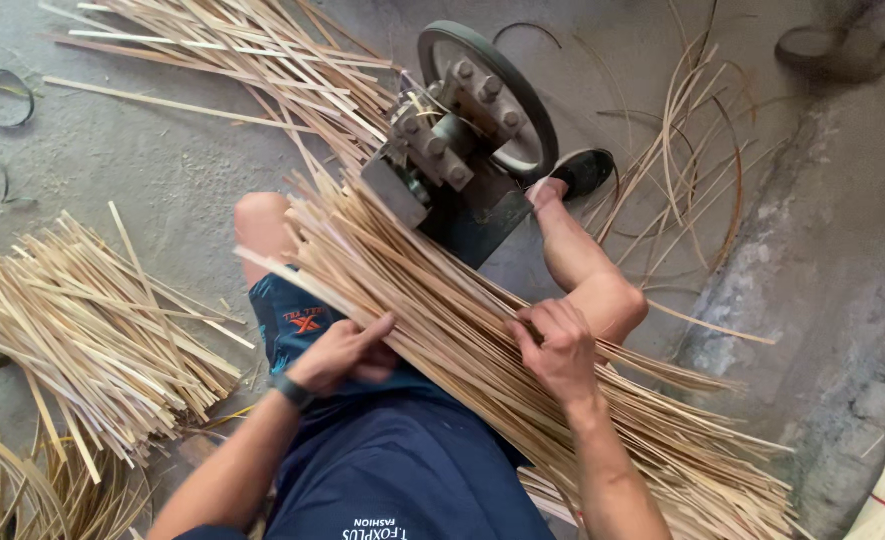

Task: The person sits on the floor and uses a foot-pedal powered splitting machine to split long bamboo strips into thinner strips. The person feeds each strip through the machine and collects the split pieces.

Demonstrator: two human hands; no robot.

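A big bundle of thin strips lies across the person's lap. Its long way runs from the top left, by the machine, down to the bottom right. The left hand rests on the near edge of the bundle, fingers partly curled around some strips. The right hand is bent over the top, pinching a few strips. Another pile sits on the floor at the left. Loose curly strips lie past the machine.
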